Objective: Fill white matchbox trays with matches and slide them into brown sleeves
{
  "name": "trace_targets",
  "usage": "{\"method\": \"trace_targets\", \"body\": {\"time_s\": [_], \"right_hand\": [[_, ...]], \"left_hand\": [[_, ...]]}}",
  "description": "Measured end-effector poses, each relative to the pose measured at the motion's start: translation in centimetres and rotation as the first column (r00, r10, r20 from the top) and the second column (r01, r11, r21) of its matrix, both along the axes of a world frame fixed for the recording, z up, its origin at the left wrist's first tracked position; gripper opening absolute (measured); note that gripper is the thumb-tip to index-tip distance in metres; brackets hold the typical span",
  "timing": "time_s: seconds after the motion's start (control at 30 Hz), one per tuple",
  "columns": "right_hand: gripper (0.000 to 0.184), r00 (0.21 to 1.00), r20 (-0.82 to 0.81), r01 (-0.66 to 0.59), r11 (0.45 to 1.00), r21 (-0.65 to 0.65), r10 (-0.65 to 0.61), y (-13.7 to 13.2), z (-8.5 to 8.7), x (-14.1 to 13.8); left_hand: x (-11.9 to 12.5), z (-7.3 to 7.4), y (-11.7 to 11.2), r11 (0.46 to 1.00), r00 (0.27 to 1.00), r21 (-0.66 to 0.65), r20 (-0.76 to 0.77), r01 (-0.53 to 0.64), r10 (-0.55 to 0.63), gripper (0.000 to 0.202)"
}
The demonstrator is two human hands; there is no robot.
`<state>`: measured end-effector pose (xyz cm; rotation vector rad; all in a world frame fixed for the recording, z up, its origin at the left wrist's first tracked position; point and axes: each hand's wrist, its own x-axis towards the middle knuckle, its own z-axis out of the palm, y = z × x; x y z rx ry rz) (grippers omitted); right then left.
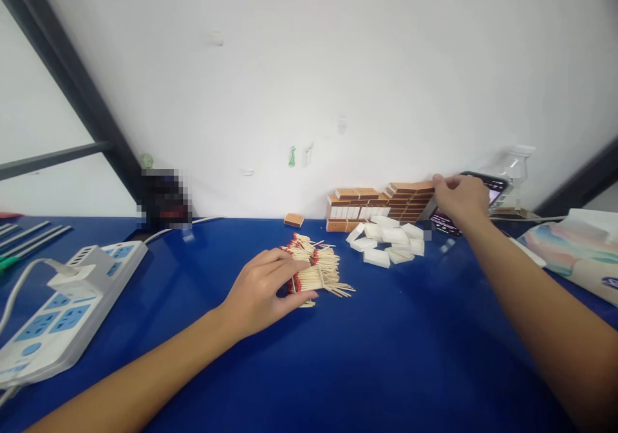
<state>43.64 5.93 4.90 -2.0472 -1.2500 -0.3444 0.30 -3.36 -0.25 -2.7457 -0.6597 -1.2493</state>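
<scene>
My left hand (263, 289) lies over the left side of a heap of red-tipped wooden matches (328, 267). Its fingers are stretched out and the thumb is spread apart along the near edge of the matches. At the right end of a stack of brown matchboxes (410, 202), beside the wall, my right hand (461, 196) has its fingers closed on a matchbox at the top; the hand partly hides that box. White matchbox trays (386, 237) lie in a loose pile in front of the stack. One matchbox (293, 219) lies alone left of the stack.
A phone (447, 219) leans behind my right hand, with a clear bottle (516, 163) near it. A tissue pack (570, 246) lies at right. At left are a power strip (72, 317) with a plugged-in cable and several thin rods (36, 237).
</scene>
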Motion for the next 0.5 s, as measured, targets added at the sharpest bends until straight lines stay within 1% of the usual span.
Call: {"method": "trace_targets", "body": {"time_s": [0.1,0.2,0.3,0.37,0.43,0.47,0.5], "right_hand": [[0.035,0.994,-0.067,0.086,0.996,-0.004,-0.086,-0.3,-0.4,-0.7],[0.029,0.990,-0.090,0.112,0.994,0.004,-0.111,-0.5,-0.6,-1.0],[0.031,0.993,-0.049,0.113,0.992,0.052,-0.111,-1.6,-0.4,-1.5],[0.036,0.995,0.020,0.097,0.988,0.122,-0.100,-3.1,-0.2,-2.8],[0.039,0.997,0.078,-0.002,0.984,0.181,-0.013,-5.3,-0.3,-5.5],[0.036,0.988,0.050,-0.156,0.964,0.214,0.149,-6.4,-0.5,-7.3],[0.034,0.931,-0.038,-0.348,0.916,0.200,0.363,-7.6,-0.8,-9.3]], "left_hand": [[-0.1,-0.1,-0.1,1.000,1.000,-0.009,-0.007,0.007,-0.007,0.041],[-0.1,-0.4,0.0,0.999,1.000,-0.028,-0.020,0.015,-0.016,0.042],[-0.1,-0.6,0.1,0.999,1.000,-0.038,-0.021,0.010,-0.010,0.043],[-0.1,-0.5,0.2,0.999,1.000,-0.048,-0.013,-0.007,0.006,0.045],[-0.1,-0.4,0.3,0.997,0.999,-0.065,-0.001,-0.032,0.032,0.047],[-0.1,-0.4,0.3,0.996,0.999,-0.075,0.001,-0.041,0.042,0.048],[-0.1,-0.3,0.4,0.995,0.999,-0.088,0.000,-0.047,0.048,0.048]]}}
